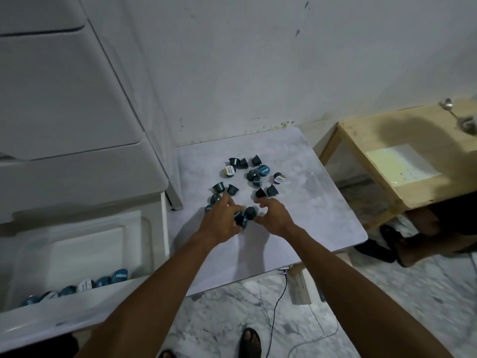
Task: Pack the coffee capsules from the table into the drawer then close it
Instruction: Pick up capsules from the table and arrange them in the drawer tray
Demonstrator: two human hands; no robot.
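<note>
Several dark teal coffee capsules (254,174) lie scattered on the small pale marble-look table (304,210). My left hand (222,220) reaches into the near side of the cluster, its fingers curled round a couple of capsules (240,219). My right hand (275,215) hovers just right of them with fingers loosely curved, close to one capsule (251,211) but holding nothing. The white drawer (108,298) at lower left stands pulled out. A row of capsules (85,284) lies along its front wall.
White drawer fronts (64,99) rise above the open drawer on the left. A wooden table (418,187) with paper (402,164) and a spoon (450,107) stands at right. Another person's legs and feet (402,244) are beside it. A cable (277,303) hangs over the marble floor.
</note>
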